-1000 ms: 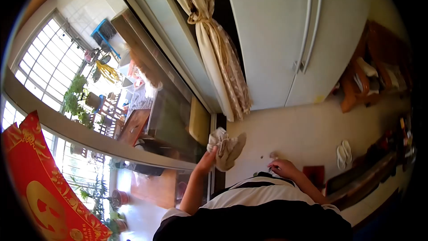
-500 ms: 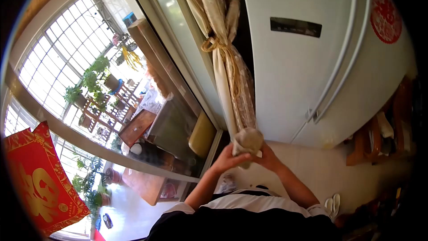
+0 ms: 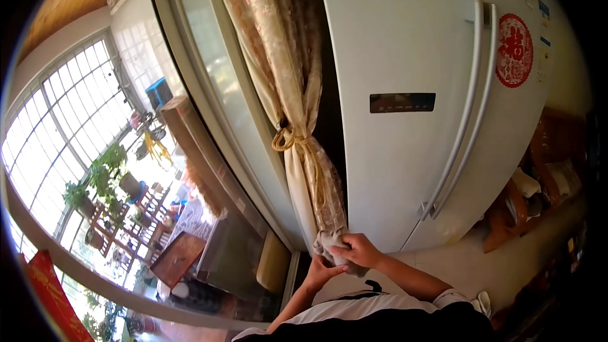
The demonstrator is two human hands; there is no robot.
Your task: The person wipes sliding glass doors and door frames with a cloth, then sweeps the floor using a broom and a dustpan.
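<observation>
A crumpled grey-beige cloth [image 3: 328,242] is bunched between my two hands, in front of my body. My left hand [image 3: 322,272] grips it from below on the left, thumb pointing right. Higher up on the right, my right hand [image 3: 358,252] is wrapped around it with curled fingers. Part of the cloth hangs out under the right hand. Just behind the bundle is the lower end of a beige curtain [image 3: 304,88], gathered by a golden tie cord [image 3: 294,142]; whether cloth and curtain touch, I cannot tell.
A pale two-door refrigerator [image 3: 399,164] stands ahead to the right. On the left, a glass sliding door [image 3: 228,266] shows a balcony with potted plants [image 3: 107,171]. A wooden chair [image 3: 506,218] is at the far right, and a red hanging [image 3: 54,297] at lower left.
The view has tilted up and turned right. My right hand has moved from beside the cloth to over it, and the bundle has changed shape. Both hands still hold it.
</observation>
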